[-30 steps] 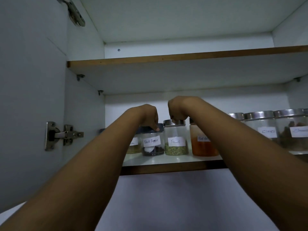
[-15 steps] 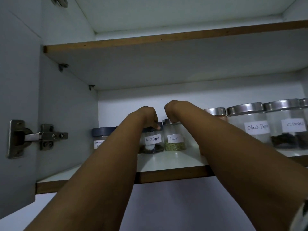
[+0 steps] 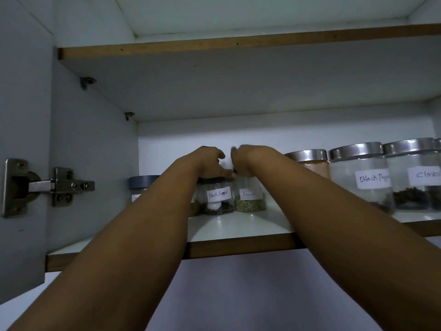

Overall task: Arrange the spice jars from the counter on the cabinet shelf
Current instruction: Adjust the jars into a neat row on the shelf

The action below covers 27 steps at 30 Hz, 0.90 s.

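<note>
Curling over lids, left hand (image 3: 210, 163) apparently grips Black Pepper jar (image 3: 218, 199), right hand (image 3: 245, 161) Fennel jar (image 3: 250, 199).

Both forearms reach up & fwd, converging; L hand (image 3: 210, 163) knuckles up, fingers curled down in a grip; R hand (image 3: 245, 163) likewise, fingers curled down; hands just beside each other, nearly touching.
</note>
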Each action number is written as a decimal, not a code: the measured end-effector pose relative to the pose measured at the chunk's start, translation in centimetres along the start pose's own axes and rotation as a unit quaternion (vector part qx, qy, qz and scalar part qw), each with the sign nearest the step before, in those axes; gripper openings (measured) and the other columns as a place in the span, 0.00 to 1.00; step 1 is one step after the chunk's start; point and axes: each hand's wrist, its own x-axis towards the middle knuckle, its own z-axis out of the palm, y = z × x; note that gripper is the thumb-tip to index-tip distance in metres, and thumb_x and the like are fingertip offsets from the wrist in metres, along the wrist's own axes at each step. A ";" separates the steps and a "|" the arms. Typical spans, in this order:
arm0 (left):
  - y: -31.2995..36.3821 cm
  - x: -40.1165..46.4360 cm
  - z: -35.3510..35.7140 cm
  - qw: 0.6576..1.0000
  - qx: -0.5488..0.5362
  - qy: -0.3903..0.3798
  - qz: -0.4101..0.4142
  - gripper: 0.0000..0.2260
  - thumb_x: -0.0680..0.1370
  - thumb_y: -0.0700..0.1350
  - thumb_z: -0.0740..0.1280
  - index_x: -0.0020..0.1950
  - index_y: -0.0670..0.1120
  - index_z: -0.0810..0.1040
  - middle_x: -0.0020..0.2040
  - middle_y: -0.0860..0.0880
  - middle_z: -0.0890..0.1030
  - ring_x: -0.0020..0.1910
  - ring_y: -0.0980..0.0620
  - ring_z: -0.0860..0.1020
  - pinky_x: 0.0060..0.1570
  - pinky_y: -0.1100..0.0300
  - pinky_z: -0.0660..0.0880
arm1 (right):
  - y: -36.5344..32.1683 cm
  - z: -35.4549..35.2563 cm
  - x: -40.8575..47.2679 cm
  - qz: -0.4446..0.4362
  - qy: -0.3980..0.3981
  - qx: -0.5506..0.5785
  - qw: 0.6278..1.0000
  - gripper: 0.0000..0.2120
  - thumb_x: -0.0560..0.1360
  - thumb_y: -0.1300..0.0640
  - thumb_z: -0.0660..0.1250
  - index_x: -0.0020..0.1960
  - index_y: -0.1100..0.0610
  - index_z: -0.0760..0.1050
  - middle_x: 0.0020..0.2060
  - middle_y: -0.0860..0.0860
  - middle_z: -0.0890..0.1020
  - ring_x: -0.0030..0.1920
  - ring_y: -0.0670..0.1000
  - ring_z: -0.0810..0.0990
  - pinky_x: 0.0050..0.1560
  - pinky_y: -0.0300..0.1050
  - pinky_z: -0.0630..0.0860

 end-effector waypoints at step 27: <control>20.8 -5.5 -6.3 0.996 0.022 0.070 0.047 0.18 0.79 0.52 0.66 0.63 0.41 0.80 0.60 0.44 0.81 0.59 0.46 0.78 0.59 0.55 0.74 | 18.5 -4.3 -17.1 -0.014 0.038 0.041 0.998 0.16 0.81 0.51 0.62 0.60 0.60 0.79 0.56 0.56 0.81 0.54 0.54 0.79 0.55 0.45 0.74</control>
